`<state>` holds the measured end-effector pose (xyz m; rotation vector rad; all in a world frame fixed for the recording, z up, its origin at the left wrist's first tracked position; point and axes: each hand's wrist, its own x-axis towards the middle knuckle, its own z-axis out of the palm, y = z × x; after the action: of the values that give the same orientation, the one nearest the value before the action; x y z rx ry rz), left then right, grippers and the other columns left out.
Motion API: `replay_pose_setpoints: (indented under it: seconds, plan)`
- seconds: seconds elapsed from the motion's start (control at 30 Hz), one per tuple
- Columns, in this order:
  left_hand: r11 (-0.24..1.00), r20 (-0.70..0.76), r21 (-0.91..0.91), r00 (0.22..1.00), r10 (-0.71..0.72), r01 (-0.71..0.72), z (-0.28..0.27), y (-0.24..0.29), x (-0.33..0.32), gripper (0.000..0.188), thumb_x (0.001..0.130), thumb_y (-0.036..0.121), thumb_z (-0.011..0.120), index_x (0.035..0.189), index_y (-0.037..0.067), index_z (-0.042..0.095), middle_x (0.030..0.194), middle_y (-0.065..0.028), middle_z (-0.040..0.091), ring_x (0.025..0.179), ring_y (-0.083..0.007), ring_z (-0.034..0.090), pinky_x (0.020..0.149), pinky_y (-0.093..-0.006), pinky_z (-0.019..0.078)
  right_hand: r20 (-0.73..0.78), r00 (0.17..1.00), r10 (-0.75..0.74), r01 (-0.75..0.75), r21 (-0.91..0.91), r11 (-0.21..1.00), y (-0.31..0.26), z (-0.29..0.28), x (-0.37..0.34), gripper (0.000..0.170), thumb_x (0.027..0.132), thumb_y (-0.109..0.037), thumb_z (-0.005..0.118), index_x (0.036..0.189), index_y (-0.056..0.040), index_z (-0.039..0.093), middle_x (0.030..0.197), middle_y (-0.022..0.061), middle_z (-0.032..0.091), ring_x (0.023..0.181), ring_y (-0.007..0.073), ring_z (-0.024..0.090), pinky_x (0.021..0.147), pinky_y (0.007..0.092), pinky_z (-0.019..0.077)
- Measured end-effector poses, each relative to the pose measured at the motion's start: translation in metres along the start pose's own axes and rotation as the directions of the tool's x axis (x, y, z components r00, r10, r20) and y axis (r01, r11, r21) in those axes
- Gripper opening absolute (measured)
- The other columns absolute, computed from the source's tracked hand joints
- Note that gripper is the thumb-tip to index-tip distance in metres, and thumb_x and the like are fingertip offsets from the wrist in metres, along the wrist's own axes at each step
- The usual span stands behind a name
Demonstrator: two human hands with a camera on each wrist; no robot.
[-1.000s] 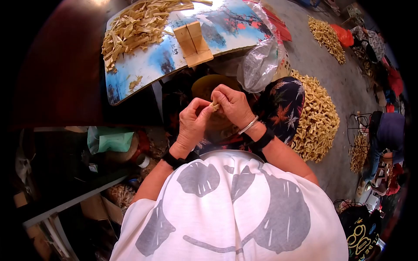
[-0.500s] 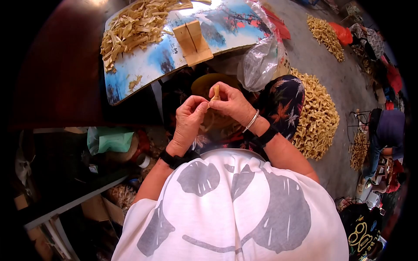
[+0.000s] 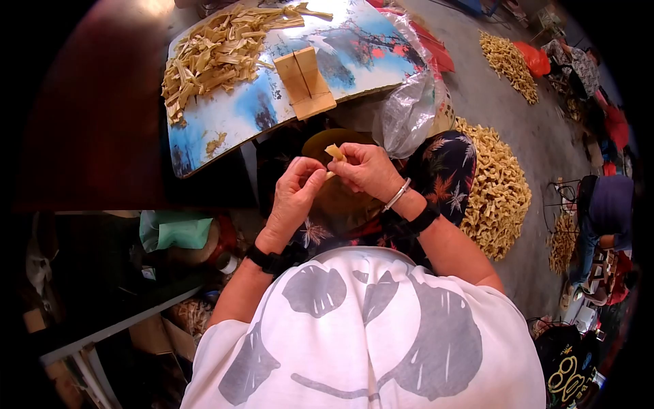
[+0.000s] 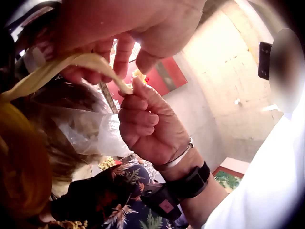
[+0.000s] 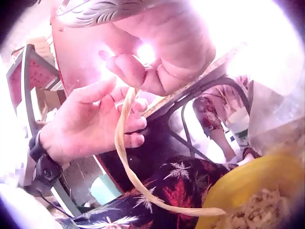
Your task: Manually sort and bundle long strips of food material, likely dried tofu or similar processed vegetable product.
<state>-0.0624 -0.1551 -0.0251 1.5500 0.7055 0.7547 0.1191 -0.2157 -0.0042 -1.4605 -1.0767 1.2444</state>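
A long, pale yellow dried strip [image 5: 125, 157] hangs in a curve from my hands down to the yellow bowl [image 5: 240, 179], which holds small curled pieces. My right hand [image 3: 371, 170] pinches the strip between thumb and index finger, and a short folded end [image 3: 334, 152] sticks up above those fingers. Close beside it, my left hand [image 3: 296, 194] has thumb and forefinger at the strip, the other fingers curled behind it in the right wrist view. From the left wrist, the strip [image 4: 71, 64] crosses below my left palm to the right fingertips.
Loose strips [image 3: 218, 54] heap on the painted tabletop [image 3: 238, 129] ahead, beside a slotted wooden stand [image 3: 304, 82]. A clear plastic bag [image 3: 405, 116] hangs at its edge. Knotted pieces [image 3: 494, 191] pile on the right floor. Another person [image 3: 606, 211] sits at far right.
The folded strip end, hidden in my fingers at first, came up above my right hand and now tilts left. My hands have drawn slightly apart; the head view has shifted a little.
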Motion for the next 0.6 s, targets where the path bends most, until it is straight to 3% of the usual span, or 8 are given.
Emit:
replay_pose_setpoints:
  seconds: [0.07, 0.17, 0.2, 0.23, 0.33, 0.43, 0.47, 0.6]
  plan:
    - [0.951, -0.043, 0.235, 0.975, 0.218, -0.202, 0.004, 0.01, 0.011, 0.011, 0.095, 0.013, 0.063, 0.102, 0.004, 0.059, 0.083, 0.0022, 0.062, 0.075, -0.0048, 0.057, 0.066, -0.0211, 0.0481, 0.0, 0.999, -0.049, 0.048, -0.122, 0.991, -0.008, 0.003, -0.001, 0.019, 0.089, -0.018, 0.069, 0.081, -0.0005, 0.065, 0.06, 0.0025, 0.063, 0.048, 0.0068, 0.059, 0.045, 0.0229, 0.0455]
    - [0.996, -0.047, 0.083, 0.999, -0.016, 0.02, 0.004, 0.02, 0.02, 0.009, 0.089, 0.007, 0.065, 0.094, 0.001, 0.061, 0.075, -0.004, 0.063, 0.07, -0.011, 0.059, 0.067, -0.0259, 0.0501, 0.029, 0.997, -0.078, 0.082, -0.2, 0.976, -0.015, 0.009, -0.003, 0.024, 0.088, -0.022, 0.068, 0.079, 0.0004, 0.066, 0.059, 0.0077, 0.063, 0.049, 0.0138, 0.062, 0.047, 0.0283, 0.0473]
    - [0.991, -0.058, 0.132, 0.997, 0.045, -0.037, 0.002, 0.016, 0.024, 0.006, 0.089, 0.006, 0.063, 0.091, 0.001, 0.061, 0.073, -0.0052, 0.065, 0.069, -0.0094, 0.059, 0.067, -0.0253, 0.0495, 0.019, 0.985, -0.172, 0.169, -0.322, 0.932, -0.01, 0.008, 0.001, 0.029, 0.086, -0.027, 0.067, 0.078, 0.0008, 0.065, 0.061, 0.014, 0.062, 0.054, 0.0218, 0.065, 0.052, 0.0337, 0.0489]
    - [0.988, -0.049, 0.155, 0.998, 0.033, -0.025, 0.002, 0.02, 0.026, 0.006, 0.094, 0.006, 0.062, 0.089, 0.003, 0.062, 0.075, 0.003, 0.061, 0.07, -0.0023, 0.052, 0.062, -0.0184, 0.0443, 0.009, 0.985, -0.173, 0.166, -0.341, 0.925, -0.009, 0.009, 0.002, 0.03, 0.085, -0.029, 0.066, 0.079, -0.0001, 0.065, 0.065, 0.0172, 0.062, 0.058, 0.0262, 0.065, 0.056, 0.0361, 0.0492]
    - [0.97, -0.061, -0.221, 0.991, -0.12, 0.104, 0.006, 0.019, 0.033, 0.007, 0.098, 0.011, 0.059, 0.098, 0.005, 0.063, 0.08, 0.0022, 0.061, 0.074, -0.0046, 0.055, 0.064, -0.0185, 0.0456, 0.007, 0.997, -0.078, 0.079, -0.11, 0.991, -0.013, 0.007, 0.011, 0.03, 0.09, -0.029, 0.063, 0.077, -0.0013, 0.064, 0.059, 0.0091, 0.06, 0.052, 0.0164, 0.059, 0.052, 0.0304, 0.0463]
    - [0.83, -0.128, -0.552, 0.975, -0.183, 0.083, 0.012, 0.027, 0.049, 0.01, 0.099, 0.012, 0.058, 0.105, 0.005, 0.061, 0.081, 0.0021, 0.061, 0.075, -0.0054, 0.055, 0.065, -0.0183, 0.0458, -0.015, 0.997, 0.077, -0.072, 0.191, 0.979, -0.028, -0.007, 0.031, 0.026, 0.097, -0.026, 0.058, 0.086, -0.004, 0.066, 0.06, 0.0005, 0.057, 0.05, 0.0085, 0.053, 0.049, 0.0229, 0.0427]
    - [0.862, -0.058, -0.491, 0.983, -0.177, 0.126, 0.007, 0.027, 0.05, 0.015, 0.097, 0.013, 0.06, 0.109, 0.004, 0.06, 0.081, 0.0029, 0.06, 0.071, -0.005, 0.054, 0.063, -0.0183, 0.0447, 0.007, 1.0, 0.014, -0.015, 0.216, 0.976, -0.034, -0.012, 0.039, 0.022, 0.101, -0.024, 0.053, 0.094, -0.0054, 0.064, 0.065, -0.0042, 0.053, 0.052, 0.0035, 0.048, 0.047, 0.0193, 0.0381]
    - [0.993, -0.098, -0.077, 0.99, -0.097, 0.089, -0.02, 0.018, 0.069, 0.018, 0.094, 0.013, 0.064, 0.109, 0.003, 0.064, 0.078, 0.0041, 0.058, 0.062, -0.0033, 0.049, 0.056, -0.0192, 0.0409, -0.125, 0.989, -0.082, 0.111, 0.248, 0.962, -0.047, -0.021, 0.072, 0.021, 0.102, -0.023, 0.053, 0.102, -0.0051, 0.064, 0.067, -0.0033, 0.055, 0.055, 0.0042, 0.051, 0.051, 0.0194, 0.0414]
